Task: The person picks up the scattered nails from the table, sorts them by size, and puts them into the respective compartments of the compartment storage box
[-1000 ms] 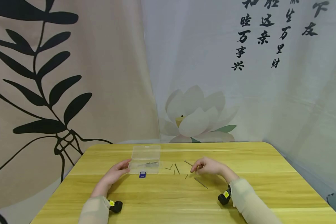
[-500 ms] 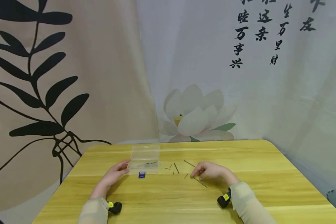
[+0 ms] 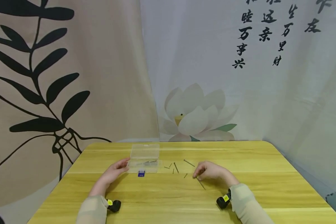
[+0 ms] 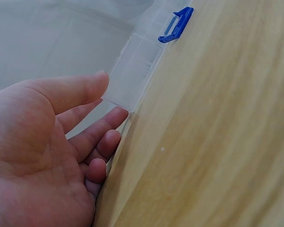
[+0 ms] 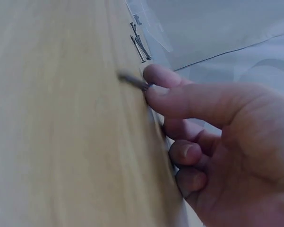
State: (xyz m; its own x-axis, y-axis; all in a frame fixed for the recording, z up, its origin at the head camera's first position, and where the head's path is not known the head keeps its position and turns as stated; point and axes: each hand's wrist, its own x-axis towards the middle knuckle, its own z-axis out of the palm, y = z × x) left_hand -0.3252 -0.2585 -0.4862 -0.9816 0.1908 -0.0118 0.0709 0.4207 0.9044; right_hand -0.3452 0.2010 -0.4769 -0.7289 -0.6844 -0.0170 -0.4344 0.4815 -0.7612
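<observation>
My left hand [image 3: 116, 171] is at the left end of a clear plastic box [image 3: 151, 170]; its thumb lies on the rim and its fingers curl behind the end wall. The box's lid [image 3: 144, 151] stands raised at the back, and a blue latch [image 4: 178, 24] hangs at the front. A few nails [image 3: 150, 161] lie inside. My right hand [image 3: 211, 171] pinches a long dark nail [image 5: 132, 80] between thumb and index finger, low over the table. The nail's blurred end sticks out past the thumb; its other part is hidden by the fingers.
Several loose nails of different lengths lie between the box and my right hand, among them a long nail [image 3: 176, 168], another long nail [image 3: 189, 162] farther back and a short nail [image 3: 185, 175]. A printed curtain [image 3: 201, 77] hangs behind the wooden table [image 3: 156, 199].
My right hand has come down to the long nail nearest me and taken hold of one end, and the nail has turned slightly. My left hand has stayed at the box.
</observation>
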